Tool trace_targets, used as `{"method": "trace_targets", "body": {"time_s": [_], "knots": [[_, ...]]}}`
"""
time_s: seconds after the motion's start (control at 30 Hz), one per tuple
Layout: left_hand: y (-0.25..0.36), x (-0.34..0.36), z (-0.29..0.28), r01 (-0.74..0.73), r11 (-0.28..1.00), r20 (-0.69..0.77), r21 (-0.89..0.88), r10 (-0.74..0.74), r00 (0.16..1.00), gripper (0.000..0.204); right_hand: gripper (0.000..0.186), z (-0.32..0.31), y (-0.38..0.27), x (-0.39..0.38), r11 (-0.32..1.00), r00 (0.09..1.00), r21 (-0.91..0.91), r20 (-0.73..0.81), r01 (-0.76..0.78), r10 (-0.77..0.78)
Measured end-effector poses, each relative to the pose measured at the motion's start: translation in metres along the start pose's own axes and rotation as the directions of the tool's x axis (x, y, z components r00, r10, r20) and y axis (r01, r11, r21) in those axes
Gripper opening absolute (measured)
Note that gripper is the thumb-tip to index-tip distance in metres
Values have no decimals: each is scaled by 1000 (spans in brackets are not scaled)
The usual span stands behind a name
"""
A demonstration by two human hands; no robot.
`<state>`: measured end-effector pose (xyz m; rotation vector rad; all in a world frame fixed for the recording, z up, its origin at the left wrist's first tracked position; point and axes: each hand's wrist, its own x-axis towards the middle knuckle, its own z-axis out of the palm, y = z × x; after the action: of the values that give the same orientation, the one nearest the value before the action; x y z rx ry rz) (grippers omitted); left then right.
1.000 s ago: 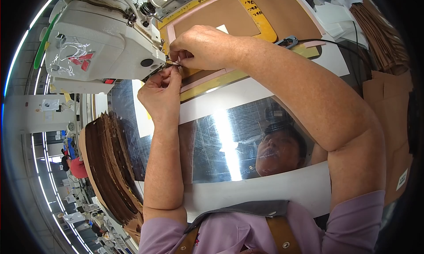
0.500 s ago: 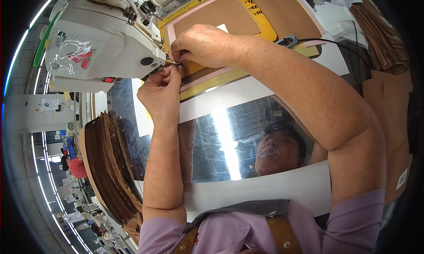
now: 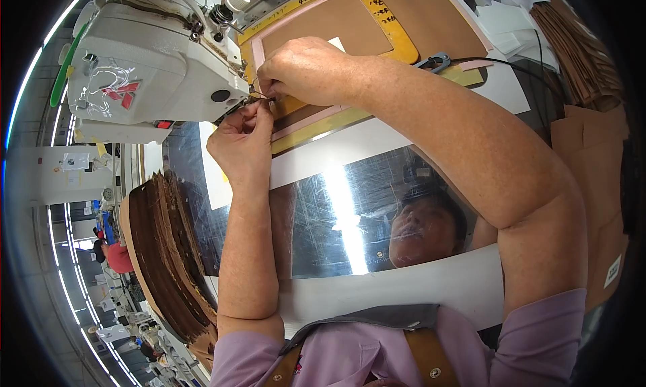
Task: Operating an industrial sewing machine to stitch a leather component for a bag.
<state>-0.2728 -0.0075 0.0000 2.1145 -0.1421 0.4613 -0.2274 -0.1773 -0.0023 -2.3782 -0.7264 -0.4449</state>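
Note:
Both hands meet at the needle end of a white sewing machine (image 3: 151,81). My left hand (image 3: 243,141) has thumb and forefinger pinched together just below the machine head. My right hand (image 3: 306,69) reaches across from the right, its fingers closed beside the left fingertips. A small dark bit shows between the two hands; whether it is thread or part of the machine is too small to tell. Under the hands lies a yellow template frame (image 3: 402,40) with pink strips along its inner edge, around a brown sheet (image 3: 356,20).
A blue-grey clamp-like tool (image 3: 439,62) lies by the frame, near a black cable (image 3: 501,62). Stacked dark brown pieces (image 3: 158,245) stand at left. Bundled brown strips (image 3: 575,54) and white sheets (image 3: 508,30) lie far right. A shiny metal plate (image 3: 313,219) is in front.
Both hands stay at the needle end with nearly the same finger pose. The view has shifted very slightly.

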Motion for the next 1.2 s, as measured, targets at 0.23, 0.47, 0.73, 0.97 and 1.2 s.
{"method": "trace_targets", "body": {"time_s": [0.23,0.47,0.73,0.97,1.2], "knots": [[-5,1,0,-11,1000,-4,-11,11,1000,16,13,2,1,0,1000,1000,17,-16,21,-21],[-1,0,1,-1,1000,-8,4,1,1000,16,12,0,2,0,1000,1000,-7,14,22,-22],[-5,1,-1,-15,999,5,39,14,1000,19,12,-3,-3,-3,999,999,-34,35,26,-25],[-2,0,0,33,999,-13,6,-33,999,18,16,-7,-3,-3,1000,998,-13,67,-4,5],[-4,1,1,36,999,-6,-12,-36,999,18,16,-9,-4,-5,982,999,181,38,-44,38]]}}
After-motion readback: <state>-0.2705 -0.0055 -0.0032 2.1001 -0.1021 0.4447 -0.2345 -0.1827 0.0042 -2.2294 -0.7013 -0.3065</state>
